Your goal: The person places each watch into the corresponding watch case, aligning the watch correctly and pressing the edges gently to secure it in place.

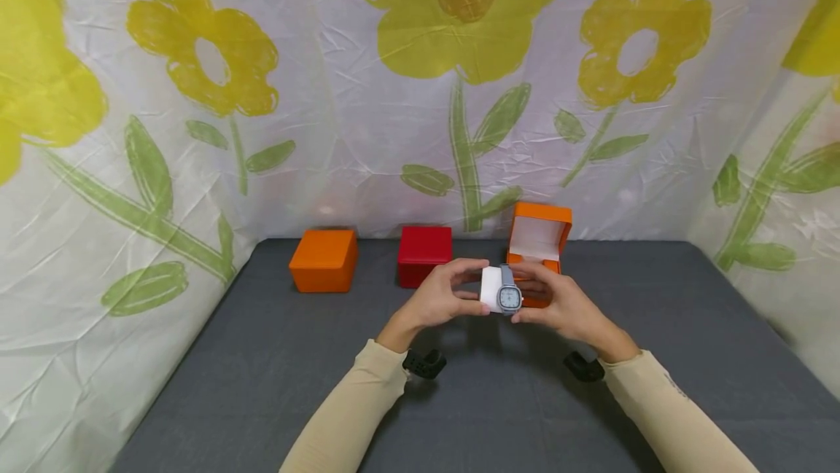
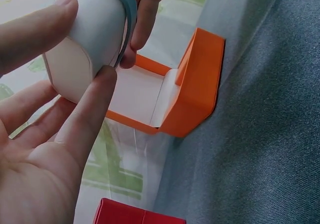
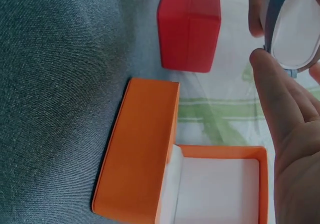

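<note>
A wristwatch (image 1: 509, 298) with a pale square dial and a blue-grey strap is wrapped round a white watch cushion (image 1: 490, 289), held up above the table. My left hand (image 1: 436, 296) grips the cushion's left end between thumb and fingers. From the other side, my right hand (image 1: 567, 304) holds the watch, thumb below and fingers above. The left wrist view shows the strap (image 2: 131, 8) round the cushion (image 2: 100, 26). Behind my hands stands an orange watch box (image 1: 539, 229), its lid raised and its lining white; my right hand partly hides it.
Left of the raised-lid box, a red box (image 1: 424, 251) and another orange box (image 1: 324, 262) stand with lids down on the dark grey tabletop (image 1: 262, 385). A flower-printed cloth (image 1: 315, 130) hangs directly behind the table and along both sides.
</note>
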The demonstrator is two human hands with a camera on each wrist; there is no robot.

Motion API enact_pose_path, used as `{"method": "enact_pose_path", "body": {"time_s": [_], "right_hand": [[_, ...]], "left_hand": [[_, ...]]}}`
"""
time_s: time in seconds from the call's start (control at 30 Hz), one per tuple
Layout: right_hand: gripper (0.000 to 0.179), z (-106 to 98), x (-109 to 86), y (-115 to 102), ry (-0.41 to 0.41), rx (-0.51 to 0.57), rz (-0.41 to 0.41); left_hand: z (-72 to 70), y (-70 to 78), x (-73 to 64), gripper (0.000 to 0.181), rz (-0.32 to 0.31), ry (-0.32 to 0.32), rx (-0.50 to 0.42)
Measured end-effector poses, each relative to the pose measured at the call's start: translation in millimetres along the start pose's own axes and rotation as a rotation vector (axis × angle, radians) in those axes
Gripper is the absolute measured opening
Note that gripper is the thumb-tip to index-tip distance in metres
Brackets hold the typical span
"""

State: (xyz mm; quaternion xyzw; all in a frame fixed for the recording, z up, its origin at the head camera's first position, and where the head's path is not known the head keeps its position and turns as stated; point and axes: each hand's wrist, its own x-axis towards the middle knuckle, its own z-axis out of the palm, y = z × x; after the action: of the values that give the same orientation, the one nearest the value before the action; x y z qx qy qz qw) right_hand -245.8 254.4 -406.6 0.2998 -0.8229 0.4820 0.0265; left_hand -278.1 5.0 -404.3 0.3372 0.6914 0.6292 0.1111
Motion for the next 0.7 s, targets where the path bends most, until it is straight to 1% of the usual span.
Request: {"method": "enact_pose_path", "body": {"time_s": [0.17,0.4,0.5,0.6,0.7], "right_hand": [[0.074,3,-1.1,2,0.010,0.017,-0.004],[0.072,8,-0.7,0,-0.003,0.012,0.003],[0.070,9,0.9,-6,-0.014,0.026,0.024],[0.070,9,1.4,-17,-0.029,0.048,0.043],[0.069,8,1.4,-28,-0.044,0.057,0.063]], "left_hand": [[0.9,-0.3,-0.9,0.064,-0.013,0.008,0.013],[4.7,-3.3,-0.4,0.066,-0.022,-0.026,0.032],[5.8,-3.7,0.1,0.067,-0.032,-0.026,0.023],[6.4,-3.2,0.8,0.069,-0.034,-0.035,0.011],[7.4,2.7,0.4,0.069,-0.048,-0.043,0.012]]}}
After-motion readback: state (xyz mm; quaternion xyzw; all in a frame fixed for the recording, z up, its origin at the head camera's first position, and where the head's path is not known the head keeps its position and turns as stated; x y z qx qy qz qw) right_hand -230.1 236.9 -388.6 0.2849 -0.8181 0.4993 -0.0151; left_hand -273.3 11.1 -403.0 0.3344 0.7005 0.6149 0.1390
